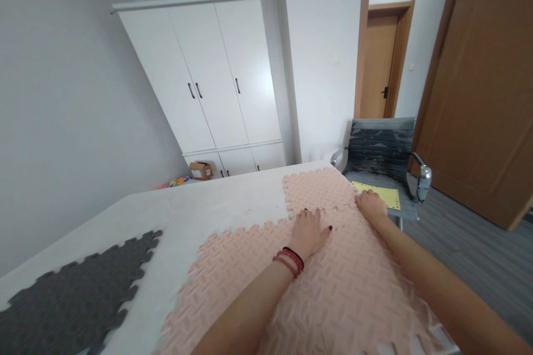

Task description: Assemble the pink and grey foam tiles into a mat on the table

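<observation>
Pink foam mat tiles with interlocking toothed edges and a raised woven-looking pattern lie on a white table. The large near section (333, 283) meets a smaller far tile (318, 188) along a toothed seam. My left hand (307, 231) rests palm down near the left end of that seam, fingers and thumb spread, a red bracelet and dark band at its wrist. At the seam's right end, by the table's edge, my right hand (372, 205) has its fingers curled over the far tile's edge. Its fingertips are partly hidden.
A dark grey foam tile (79, 294) lies on the white table (233, 205) at left. Beyond the table's right edge stands a chair (378, 147) with a yellow sheet (389, 196) on its seat. Behind are a white wardrobe (208, 77), a cardboard box (201, 171) and a brown door (483, 89).
</observation>
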`<state>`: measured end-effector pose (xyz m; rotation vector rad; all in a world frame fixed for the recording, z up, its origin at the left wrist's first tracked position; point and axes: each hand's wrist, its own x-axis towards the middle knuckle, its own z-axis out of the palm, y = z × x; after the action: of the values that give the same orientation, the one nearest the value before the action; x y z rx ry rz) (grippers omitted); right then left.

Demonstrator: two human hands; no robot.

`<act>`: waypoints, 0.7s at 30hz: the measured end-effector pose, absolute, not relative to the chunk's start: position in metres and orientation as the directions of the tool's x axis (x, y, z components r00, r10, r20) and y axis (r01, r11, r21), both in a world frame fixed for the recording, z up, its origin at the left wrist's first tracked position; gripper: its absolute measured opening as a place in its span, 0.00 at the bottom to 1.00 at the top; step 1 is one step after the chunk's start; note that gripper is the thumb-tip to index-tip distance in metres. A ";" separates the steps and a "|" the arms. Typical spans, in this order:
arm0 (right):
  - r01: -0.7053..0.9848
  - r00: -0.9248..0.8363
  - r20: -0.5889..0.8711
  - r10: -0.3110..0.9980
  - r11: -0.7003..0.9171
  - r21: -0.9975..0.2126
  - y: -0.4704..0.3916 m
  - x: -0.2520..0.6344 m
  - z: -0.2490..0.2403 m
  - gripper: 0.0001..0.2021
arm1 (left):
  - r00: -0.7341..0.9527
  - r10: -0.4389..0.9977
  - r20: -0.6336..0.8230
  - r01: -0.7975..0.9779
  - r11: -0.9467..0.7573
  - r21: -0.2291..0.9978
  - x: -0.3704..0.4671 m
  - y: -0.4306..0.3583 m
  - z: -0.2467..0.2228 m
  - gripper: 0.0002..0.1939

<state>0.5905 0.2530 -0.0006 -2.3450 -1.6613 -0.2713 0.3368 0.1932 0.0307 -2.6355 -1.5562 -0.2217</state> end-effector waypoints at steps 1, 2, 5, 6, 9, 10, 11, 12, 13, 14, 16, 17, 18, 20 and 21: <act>0.943 0.333 0.294 0.896 -0.318 -0.099 0.253 0.590 0.000 0.22 | 0.459 0.875 0.154 0.885 -0.466 0.012 0.340 0.192 0.029 0.38; 0.943 0.332 0.295 0.896 -0.317 -0.099 0.252 0.590 0.000 0.22 | 0.439 0.886 0.148 0.895 -0.445 0.011 0.343 0.191 0.028 0.38; 0.945 0.326 0.300 0.896 -0.313 -0.095 0.251 0.589 0.001 0.22 | 0.375 0.917 0.136 0.925 -0.379 0.005 0.353 0.187 0.026 0.39; 0.946 0.324 0.303 0.896 -0.310 -0.093 0.250 0.589 0.001 0.22 | 0.356 0.925 0.135 0.933 -0.359 0.002 0.356 0.185 0.026 0.39; 0.948 0.318 0.313 0.895 -0.305 -0.088 0.249 0.588 0.002 0.22 | 0.314 0.939 0.138 0.949 -0.315 -0.018 0.364 0.181 0.026 0.38; 0.949 0.316 0.315 0.895 -0.304 -0.089 0.249 0.588 0.002 0.22 | 0.304 0.942 0.140 0.952 -0.304 -0.027 0.366 0.180 0.026 0.38; 0.949 0.316 0.316 0.895 -0.304 -0.090 0.249 0.589 0.001 0.22 | 0.296 0.944 0.143 0.955 -0.294 -0.036 0.367 0.180 0.026 0.37; 0.949 0.316 0.316 0.895 -0.303 -0.091 0.249 0.589 0.001 0.22 | 0.290 0.946 0.145 0.957 -0.286 -0.042 0.368 0.180 0.027 0.37; 0.948 0.317 0.315 0.895 -0.304 -0.093 0.250 0.589 0.001 0.22 | 0.286 0.947 0.145 0.958 -0.282 -0.047 0.369 0.180 0.027 0.36; 0.948 0.319 0.313 0.895 -0.305 -0.095 0.250 0.589 0.000 0.22 | 0.287 0.947 0.144 0.958 -0.283 -0.049 0.369 0.180 0.027 0.36; 0.946 0.324 0.310 0.894 -0.310 -0.096 0.251 0.590 0.000 0.22 | 0.299 0.944 0.140 0.954 -0.296 -0.047 0.369 0.181 0.027 0.36; 0.945 0.328 0.309 0.893 -0.314 -0.095 0.251 0.590 0.000 0.22 | 0.307 0.941 0.140 0.952 -0.304 -0.044 0.368 0.181 0.027 0.36; 0.944 0.330 0.309 0.892 -0.316 -0.094 0.250 0.590 0.001 0.21 | 0.314 0.939 0.141 0.949 -0.311 -0.040 0.367 0.182 0.028 0.36; 0.944 0.330 0.313 0.891 -0.317 -0.091 0.248 0.589 0.005 0.20 | 0.320 0.936 0.150 0.947 -0.319 -0.031 0.366 0.181 0.029 0.36; 0.945 0.328 0.316 0.890 -0.316 -0.089 0.246 0.588 0.008 0.19 | 0.319 0.935 0.153 0.947 -0.319 -0.028 0.365 0.180 0.029 0.36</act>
<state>0.5876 0.2457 0.0076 -2.3377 -1.6572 -0.3042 0.3651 0.1796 0.0294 -2.4588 -1.7625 -0.1643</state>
